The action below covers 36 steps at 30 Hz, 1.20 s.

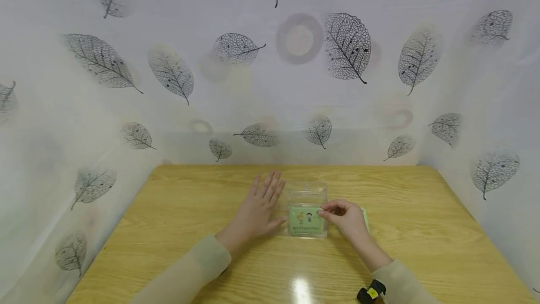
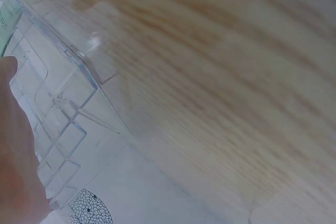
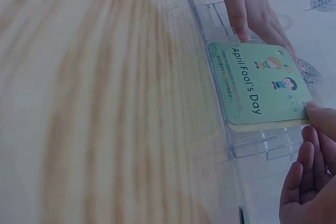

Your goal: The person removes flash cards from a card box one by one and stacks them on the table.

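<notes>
A clear plastic box sits near the middle of the wooden table. In it or just over it is a green card printed "April Fool's Day" with two cartoon children; the right wrist view shows a pale layer under its edge. My right hand pinches the card's right edge between thumb and fingertips. On the other side, my left hand lies with its fingers stretched out, thumb at the box's left edge. The left wrist view catches only a sliver of this hand beside the box's compartment dividers.
More green cards lie on the table, partly hidden by the right hand. A black strap with a yellow patch is at the right wrist. Leaf-patterned white sheeting stands behind and at both sides.
</notes>
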### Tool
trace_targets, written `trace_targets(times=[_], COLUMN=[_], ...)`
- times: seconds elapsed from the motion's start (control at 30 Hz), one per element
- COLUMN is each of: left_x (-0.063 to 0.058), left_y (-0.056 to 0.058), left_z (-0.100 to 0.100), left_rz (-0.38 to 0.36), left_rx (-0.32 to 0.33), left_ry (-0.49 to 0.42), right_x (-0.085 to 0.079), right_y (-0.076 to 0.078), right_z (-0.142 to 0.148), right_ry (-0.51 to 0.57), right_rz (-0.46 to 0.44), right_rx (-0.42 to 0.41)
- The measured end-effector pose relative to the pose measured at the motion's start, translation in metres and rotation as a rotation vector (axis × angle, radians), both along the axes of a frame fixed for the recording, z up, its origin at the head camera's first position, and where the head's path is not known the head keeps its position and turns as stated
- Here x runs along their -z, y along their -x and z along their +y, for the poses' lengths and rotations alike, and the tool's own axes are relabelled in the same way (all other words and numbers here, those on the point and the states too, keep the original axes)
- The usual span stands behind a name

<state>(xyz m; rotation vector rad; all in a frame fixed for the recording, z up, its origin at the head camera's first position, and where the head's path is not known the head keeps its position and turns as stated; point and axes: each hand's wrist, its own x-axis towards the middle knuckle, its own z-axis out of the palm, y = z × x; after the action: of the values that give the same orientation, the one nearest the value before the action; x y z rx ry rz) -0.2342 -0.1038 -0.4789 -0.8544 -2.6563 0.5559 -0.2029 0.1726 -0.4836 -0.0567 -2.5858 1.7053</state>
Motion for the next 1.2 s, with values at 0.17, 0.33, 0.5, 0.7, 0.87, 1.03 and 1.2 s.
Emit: trace_targets(times=[0.17, 0.33, 0.5, 0.7, 0.87, 1.03, 1.2], left_x=[-0.0005, -0.0022, -0.0016, -0.0020, -0.0026, -0.0026, -0.0027], left_y=[-0.0009, -0.0019, -0.0014, -0.0014, -0.0020, -0.0011, -0.0009], left_z=[0.0008, 0.0014, 0.0012, 0.0013, 0.0015, 0.0013, 0.0014], left_rz=[-0.001, -0.023, -0.027, -0.027, -0.032, -0.030, -0.034], left_rx=[-0.005, -0.012, -0.011, -0.018, -0.015, -0.012, -0.011], left_ry=[-0.009, -0.011, -0.010, 0.002, 0.001, -0.009, -0.011], right_x=[0.0018, 0.0020, 0.0012, 0.0008, 0.0011, 0.0013, 0.0018], right_y=[0.0002, -0.0002, -0.0001, 0.0001, -0.0001, 0.0009, 0.0018], right_z=[0.0008, 0.0010, 0.0009, 0.0010, 0.0014, 0.0015, 0.0016], right_ry=[-0.009, 0.002, 0.013, 0.010, 0.024, 0.013, 0.010], right_rz=[0.007, 0.006, -0.004, -0.013, -0.016, -0.020, -0.018], right_rx=[-0.007, -0.005, -0.002, -0.003, 0.000, 0.005, 0.008])
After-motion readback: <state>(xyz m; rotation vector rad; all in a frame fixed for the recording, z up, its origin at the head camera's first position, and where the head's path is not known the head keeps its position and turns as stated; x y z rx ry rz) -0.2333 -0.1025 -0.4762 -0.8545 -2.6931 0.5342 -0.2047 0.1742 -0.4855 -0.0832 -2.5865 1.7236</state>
